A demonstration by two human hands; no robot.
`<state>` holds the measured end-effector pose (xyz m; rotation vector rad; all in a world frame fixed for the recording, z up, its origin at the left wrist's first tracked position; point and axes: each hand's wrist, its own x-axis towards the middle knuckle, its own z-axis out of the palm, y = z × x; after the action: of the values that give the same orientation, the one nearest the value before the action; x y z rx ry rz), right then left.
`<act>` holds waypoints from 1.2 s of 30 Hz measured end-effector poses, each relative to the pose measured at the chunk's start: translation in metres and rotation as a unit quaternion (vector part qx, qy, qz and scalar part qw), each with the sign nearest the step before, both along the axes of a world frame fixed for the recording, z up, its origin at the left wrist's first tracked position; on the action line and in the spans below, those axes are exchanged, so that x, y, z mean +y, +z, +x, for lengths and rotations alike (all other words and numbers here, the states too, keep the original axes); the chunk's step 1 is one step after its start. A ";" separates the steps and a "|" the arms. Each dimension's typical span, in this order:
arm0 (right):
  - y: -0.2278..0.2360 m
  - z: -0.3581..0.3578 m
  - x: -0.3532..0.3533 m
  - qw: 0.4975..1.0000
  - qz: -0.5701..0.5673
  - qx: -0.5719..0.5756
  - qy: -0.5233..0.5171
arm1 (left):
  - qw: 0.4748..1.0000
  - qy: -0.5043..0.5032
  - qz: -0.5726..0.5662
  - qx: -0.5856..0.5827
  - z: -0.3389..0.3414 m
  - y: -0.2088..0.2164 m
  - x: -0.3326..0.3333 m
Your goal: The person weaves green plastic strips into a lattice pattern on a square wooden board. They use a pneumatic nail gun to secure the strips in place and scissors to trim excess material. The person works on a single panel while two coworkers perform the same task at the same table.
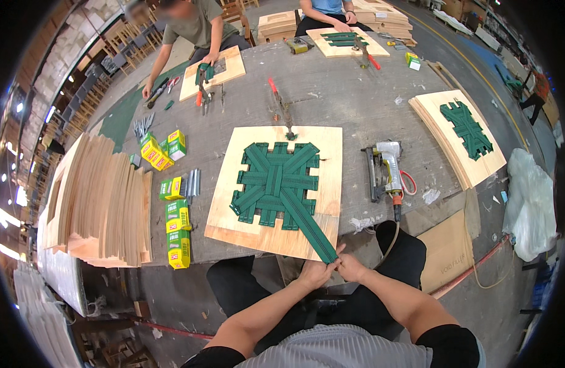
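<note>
A square light-wood board (224,208) lies in front of me, its opening crossed by green webbing straps (274,178) that overlap in the middle. One loose strap (307,228) runs diagonally from the middle over the board's near right corner. At its end, my left hand (315,274) and my right hand (351,267) sit close together, fingers closed on the strap. A clamp tool with a red handle (275,87) stands at the board's far edge. To the right lies a staple gun (390,168) with a hose, apart from my hands.
Wooden boards (104,196) stand stacked at left beside yellow-green boxes (178,214) and staple strips (191,184). A finished-looking webbed board (466,132) tops a stack at right. Across the table, two people work on boards (233,66). A plastic bag (529,202) hangs at far right.
</note>
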<state>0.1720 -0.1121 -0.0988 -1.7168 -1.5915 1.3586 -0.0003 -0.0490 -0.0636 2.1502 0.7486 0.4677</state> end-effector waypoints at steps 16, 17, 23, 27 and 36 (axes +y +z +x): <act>0.167 0.101 0.075 0.922 0.176 -0.242 -0.244 | 0.977 -0.064 0.201 -0.027 0.002 -0.040 0.034; 0.172 0.124 0.097 0.902 0.186 -0.251 -0.298 | 0.976 -0.058 0.204 -0.045 0.004 -0.041 0.033; 0.149 0.184 0.182 0.857 -0.034 -0.429 -0.282 | 0.963 -0.013 0.265 -0.042 0.003 -0.043 0.031; 0.142 0.192 0.181 0.850 -0.002 -0.414 -0.325 | 0.956 0.006 0.282 -0.074 0.005 -0.041 0.026; 0.234 0.064 0.122 0.923 0.038 0.159 -0.350 | 0.981 0.010 0.184 -0.066 -0.003 -0.061 0.031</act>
<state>0.2359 0.0103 0.1356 -1.6698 -0.7249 1.1025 -0.0028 -0.0177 -0.1243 2.4229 0.6472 0.8051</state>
